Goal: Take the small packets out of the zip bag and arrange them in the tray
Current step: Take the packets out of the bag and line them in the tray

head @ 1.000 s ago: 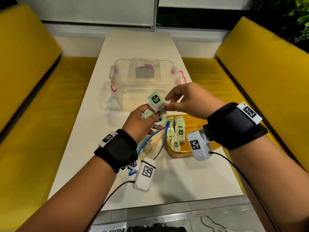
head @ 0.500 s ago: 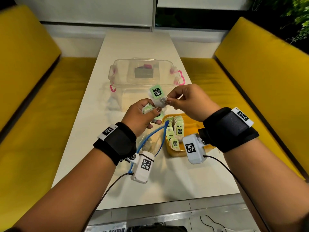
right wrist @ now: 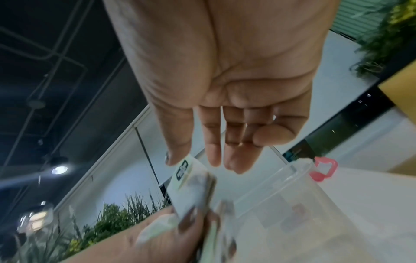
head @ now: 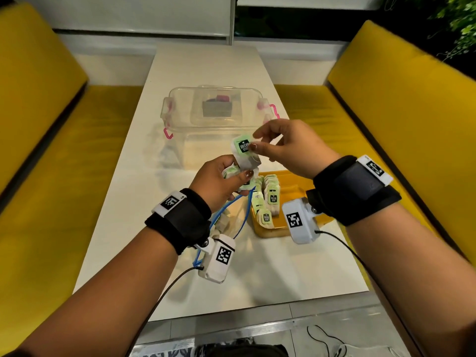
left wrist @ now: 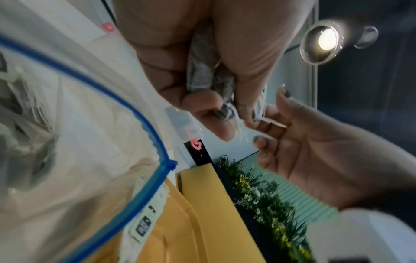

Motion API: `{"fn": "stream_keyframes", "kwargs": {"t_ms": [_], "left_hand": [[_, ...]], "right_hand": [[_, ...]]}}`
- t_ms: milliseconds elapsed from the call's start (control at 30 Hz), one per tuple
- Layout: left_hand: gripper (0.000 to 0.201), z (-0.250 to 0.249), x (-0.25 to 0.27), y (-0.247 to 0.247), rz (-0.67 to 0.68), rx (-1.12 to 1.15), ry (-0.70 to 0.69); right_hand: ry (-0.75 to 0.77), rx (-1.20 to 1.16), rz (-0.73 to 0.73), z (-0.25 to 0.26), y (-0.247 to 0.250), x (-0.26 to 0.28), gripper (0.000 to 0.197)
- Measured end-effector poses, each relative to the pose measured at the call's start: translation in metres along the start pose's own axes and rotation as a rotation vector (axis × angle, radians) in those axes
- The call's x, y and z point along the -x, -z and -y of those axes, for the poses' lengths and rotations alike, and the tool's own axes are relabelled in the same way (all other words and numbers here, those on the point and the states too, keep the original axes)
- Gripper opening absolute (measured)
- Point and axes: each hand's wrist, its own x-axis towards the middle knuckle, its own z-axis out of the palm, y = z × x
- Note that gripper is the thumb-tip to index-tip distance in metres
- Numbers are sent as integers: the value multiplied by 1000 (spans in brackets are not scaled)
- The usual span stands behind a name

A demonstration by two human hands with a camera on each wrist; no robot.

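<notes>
My left hand (head: 239,173) grips a bunch of small white packets with green labels above the table; the same grip shows in the left wrist view (left wrist: 223,106). One packet (head: 243,150) sticks up out of the bunch. My right hand (head: 257,143) is at that packet, thumb tip on its label, fingers straight and slightly apart behind it (right wrist: 193,163). The clear zip bag (head: 226,222) with a blue zip line lies under my left wrist with packets inside (left wrist: 90,142). The yellow tray (head: 291,181) sits under my right wrist and holds rows of packets (head: 268,199).
A clear plastic box (head: 219,112) with pink latches stands on the white table beyond my hands. Yellow benches (head: 412,124) run along both sides of the table. Cables hang from both wrist cameras over the table's near end.
Both hands have risen a little. The right hand pinched the raised packet before; now its fingers have straightened and only the thumb lies on the label.
</notes>
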Motion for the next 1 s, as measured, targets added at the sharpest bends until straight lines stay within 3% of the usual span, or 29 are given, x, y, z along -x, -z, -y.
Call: {"fn": "stream_keyframes", "kwargs": {"t_ms": [200,467,733,1000], "left_hand": [[12,-3,-6,-11,43,-128,0],[5,14,-2,-9,-37,-75,62],[5,19,2,-3,-67,-41,88],[4,17,5,-3,-108,-36,87]], "right_hand": [[52,193,141,14,22,-13,2],[-146,206,252,-25,38,-14,3],[-360,401,537,-74,-10,-18,4],[-444,368,646,-90,-36,-21,3]]}}
